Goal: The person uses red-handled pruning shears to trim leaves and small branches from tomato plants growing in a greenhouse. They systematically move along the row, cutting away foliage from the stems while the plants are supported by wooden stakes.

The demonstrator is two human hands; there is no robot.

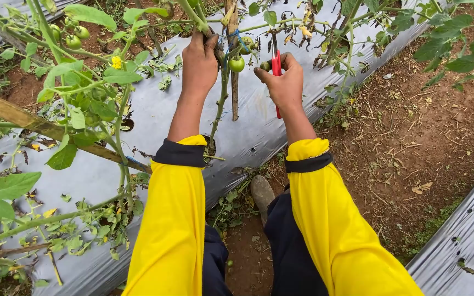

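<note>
Near the top centre of the frame the left hand (199, 61) is clenched around a green plant stem (219, 104), gripping it high up, apparently so that the stalk stands steady and the fruit hangs within reach; just right of it the right hand (283, 82) is closed on a pair of red-handled snips (277, 68), the handles running down out of the fist and the tip pointing up among the stalks — a hold that seems meant to bring the blades close to the cluster without crushing it; between the two hands hangs a green tomato (237, 64), unripe and round, near the blades though I cannot tell whether they touch its stalk; the stem runs beside an upright wooden stake (233, 82), tied to it with a blue cord (239, 39) near the top edge, which keeps the plant upright; below, silver plastic mulch (154, 120) covers the raised bed across the middle of the frame, the plant rising through a hole in it; a slanting bamboo pole (34, 123) crosses the left side, bracing more foliage; bare brown soil (412, 137) fills the furrow at right, where the person stands — one shoe (262, 192) shows at lower centre.
</note>
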